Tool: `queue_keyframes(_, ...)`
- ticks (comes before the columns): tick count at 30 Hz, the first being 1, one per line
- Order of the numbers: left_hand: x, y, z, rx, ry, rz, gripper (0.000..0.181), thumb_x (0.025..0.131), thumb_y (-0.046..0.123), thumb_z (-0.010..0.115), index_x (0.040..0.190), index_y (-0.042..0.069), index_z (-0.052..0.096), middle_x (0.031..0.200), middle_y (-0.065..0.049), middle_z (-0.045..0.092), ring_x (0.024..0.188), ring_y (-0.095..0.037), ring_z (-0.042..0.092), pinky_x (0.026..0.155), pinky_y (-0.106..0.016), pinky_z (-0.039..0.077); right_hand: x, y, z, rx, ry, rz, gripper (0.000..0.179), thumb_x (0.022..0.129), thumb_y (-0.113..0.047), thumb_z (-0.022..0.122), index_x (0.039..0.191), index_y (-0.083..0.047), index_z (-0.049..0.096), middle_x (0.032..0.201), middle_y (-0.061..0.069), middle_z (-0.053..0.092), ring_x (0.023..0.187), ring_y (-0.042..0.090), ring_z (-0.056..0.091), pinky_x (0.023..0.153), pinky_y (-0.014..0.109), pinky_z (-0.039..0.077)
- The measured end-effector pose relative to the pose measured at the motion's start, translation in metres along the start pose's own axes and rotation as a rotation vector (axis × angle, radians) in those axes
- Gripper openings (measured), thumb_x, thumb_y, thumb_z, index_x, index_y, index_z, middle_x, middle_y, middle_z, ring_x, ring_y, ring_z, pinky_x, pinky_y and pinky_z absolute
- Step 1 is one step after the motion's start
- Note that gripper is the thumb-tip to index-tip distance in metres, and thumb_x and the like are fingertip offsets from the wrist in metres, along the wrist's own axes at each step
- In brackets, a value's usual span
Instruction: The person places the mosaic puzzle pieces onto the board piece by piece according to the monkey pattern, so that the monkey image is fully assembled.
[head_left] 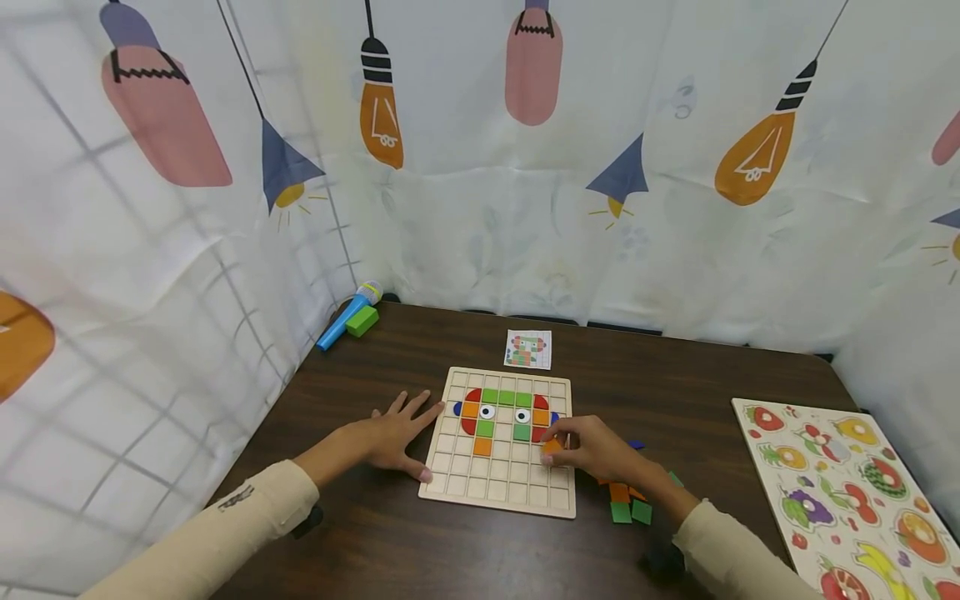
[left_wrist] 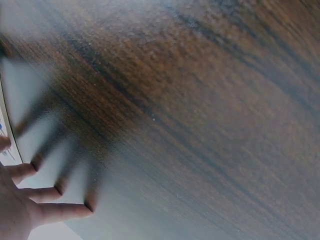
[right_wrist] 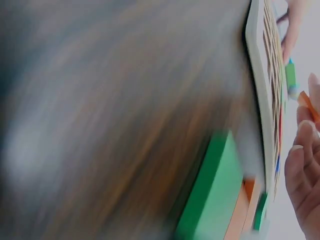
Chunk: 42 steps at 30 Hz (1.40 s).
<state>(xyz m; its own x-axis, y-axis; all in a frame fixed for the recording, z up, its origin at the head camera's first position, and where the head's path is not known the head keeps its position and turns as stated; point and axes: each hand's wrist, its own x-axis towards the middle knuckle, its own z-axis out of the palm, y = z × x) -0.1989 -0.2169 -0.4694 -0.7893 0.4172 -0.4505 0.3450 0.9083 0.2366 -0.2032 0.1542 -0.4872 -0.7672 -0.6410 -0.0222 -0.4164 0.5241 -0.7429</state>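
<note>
A wooden grid board (head_left: 498, 492) lies on the table, with red, green, orange and blue tiles and two eye tiles set in its cells. My left hand (head_left: 393, 437) is spread at the board's left side, its thumb and fingertips right at the edge. In the left wrist view its fingers (left_wrist: 62, 210) are straight and apart. Over the right part of the board, my right hand (head_left: 588, 446) pinches an orange tile (head_left: 552, 447) between thumb and fingers. The right wrist view shows the orange tile (right_wrist: 307, 105) at the fingertips.
Loose green tiles (head_left: 621, 512) and orange ones lie right of the board, partly under my right forearm. Behind it is a pattern card (head_left: 528, 349). A toy microphone (head_left: 345, 321) and green block (head_left: 362, 321) sit far left; a fruit puzzle board (head_left: 817, 475) lies right.
</note>
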Motion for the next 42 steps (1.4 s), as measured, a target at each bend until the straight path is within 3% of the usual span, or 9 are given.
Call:
queue_keyframes(10,0.001,0.000,-0.001,-0.002,-0.001,0.000,0.114,0.076,0.075,0.069,0.163,0.026,0.012,0.169,-0.015,0.005,0.151,-0.053,0.008,0.103,-0.080,0.026,0.023,-0.024,0.028,0.018,-0.058,-0.030,0.033,0.094,-0.022,0.073,0.122,-0.006,0.071,0.094,-0.005,0.065,0.073,0.004,0.052,0.065,0.020,0.046)
queue_keyframes(24,0.001,0.000,-0.001,0.005,-0.005,0.002,0.115,0.076,0.075,0.068,0.163,0.026,0.012,0.169,-0.016,0.005,0.151,-0.053,0.009,0.103,-0.080,0.026,0.038,-0.040,0.052,-0.091,0.107,0.025,0.026,0.089,-0.022,0.078,0.112,-0.011,0.075,0.081,-0.010,0.061,0.075,0.006,0.054,0.071,0.024,0.046)
queue_keyframes(42,-0.001,-0.002,0.001,0.000,0.007,0.009,0.115,0.076,0.075,0.068,0.163,0.025,0.012,0.169,-0.016,0.004,0.151,-0.053,0.009,0.103,-0.080,0.026,0.040,-0.043,0.054,-0.198,0.166,0.076,0.021,0.084,-0.020,0.082,0.103,-0.012,0.078,0.083,-0.005,0.066,0.074,0.006,0.055,0.065,0.025,0.044)
